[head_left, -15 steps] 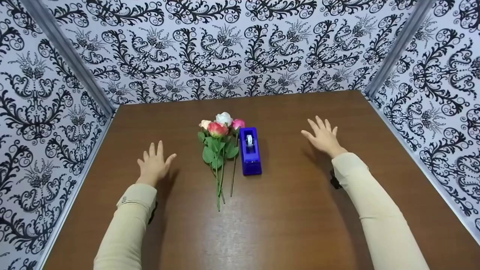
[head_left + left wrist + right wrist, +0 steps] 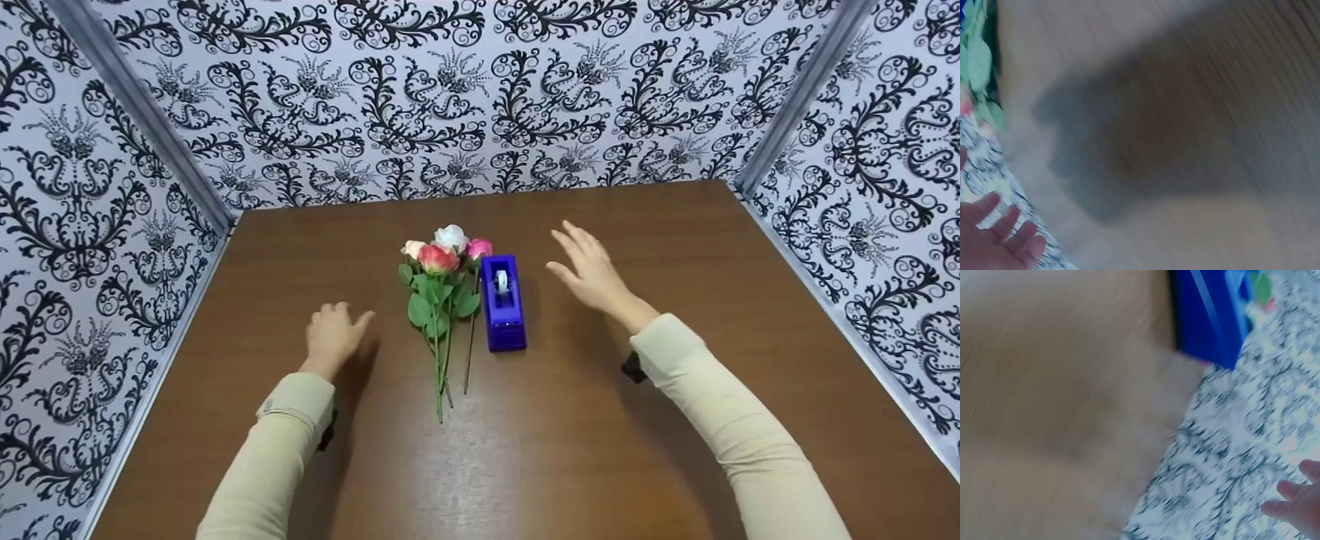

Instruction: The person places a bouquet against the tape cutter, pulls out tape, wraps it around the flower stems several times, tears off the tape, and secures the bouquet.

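In the middle of the table, a blue tape dispenser [image 2: 505, 319] with a small roll of tape [image 2: 502, 282] lies lengthwise, its long side turned to the right hand. Close along its left side lies a bunch of artificial flowers [image 2: 438, 259], with white, cream, coral and pink heads and green stems toward the front. My right hand [image 2: 595, 276] hovers right of the dispenser, fingers extended and holding nothing. Left of the stems is my left hand [image 2: 331, 339], empty, thumb spread toward the flowers. In the left wrist view its fingers [image 2: 1002, 229] are loosely bent.
The brown wooden table [image 2: 570, 450] is enclosed at the back and both sides by walls [image 2: 465, 97] with a black-and-white scroll pattern. Grey posts [image 2: 142, 112] stand at the back corners. Both forearms, in cream sleeves [image 2: 739, 420], reach in from the front.
Both hands have moved inward, the right one leftward toward the tape dispenser, the left one rightward toward the flowers. The left fingers are less spread. Flowers and dispenser stay in place.
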`<state>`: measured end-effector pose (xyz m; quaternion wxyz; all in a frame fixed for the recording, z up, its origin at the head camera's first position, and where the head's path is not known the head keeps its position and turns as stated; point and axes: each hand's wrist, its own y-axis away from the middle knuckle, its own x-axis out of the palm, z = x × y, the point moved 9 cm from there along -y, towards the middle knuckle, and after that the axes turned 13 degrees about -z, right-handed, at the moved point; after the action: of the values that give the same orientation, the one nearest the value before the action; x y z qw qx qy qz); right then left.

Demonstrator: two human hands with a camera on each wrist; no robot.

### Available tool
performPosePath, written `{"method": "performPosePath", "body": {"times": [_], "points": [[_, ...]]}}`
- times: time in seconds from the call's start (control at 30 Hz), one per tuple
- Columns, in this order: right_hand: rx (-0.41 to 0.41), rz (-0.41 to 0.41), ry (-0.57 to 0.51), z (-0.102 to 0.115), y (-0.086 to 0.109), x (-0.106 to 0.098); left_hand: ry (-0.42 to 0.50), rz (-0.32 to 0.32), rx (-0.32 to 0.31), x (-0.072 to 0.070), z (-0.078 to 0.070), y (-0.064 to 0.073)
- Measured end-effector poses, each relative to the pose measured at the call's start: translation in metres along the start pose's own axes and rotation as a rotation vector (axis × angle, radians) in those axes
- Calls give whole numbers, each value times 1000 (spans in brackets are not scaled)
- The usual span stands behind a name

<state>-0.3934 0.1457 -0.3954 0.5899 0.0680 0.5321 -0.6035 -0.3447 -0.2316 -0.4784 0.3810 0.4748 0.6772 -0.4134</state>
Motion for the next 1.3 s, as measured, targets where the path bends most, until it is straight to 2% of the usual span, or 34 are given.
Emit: {"method": "performPosePath", "body": {"times": [0.07, 0.23, 0.33, 0.43, 0.6, 0.73, 1.03, 1.3], "points": [[-17, 7, -19, 10, 2, 2, 12, 41, -16, 8, -17, 6], [-46, 9, -41, 22, 7, 4, 30, 235, -69, 37, -65, 32], [-54, 3, -38, 22, 7, 5, -39, 257, -69, 51, -89, 40], [-46, 13, -30, 19, 10, 5, -121, 244, -107, 65, -101, 45], [-20, 26, -20, 11, 14, 1, -206, 206, -202, 76, -108, 42], [-19, 5, -15, 5, 16, -3, -230, 218, -230, 76, -111, 40], [2, 16, -3, -8, 23, -10, -238, 355, -183, 77, -103, 43], [21, 11, -4, -11, 23, -14, -116, 480, -113, 73, -99, 48]]}}
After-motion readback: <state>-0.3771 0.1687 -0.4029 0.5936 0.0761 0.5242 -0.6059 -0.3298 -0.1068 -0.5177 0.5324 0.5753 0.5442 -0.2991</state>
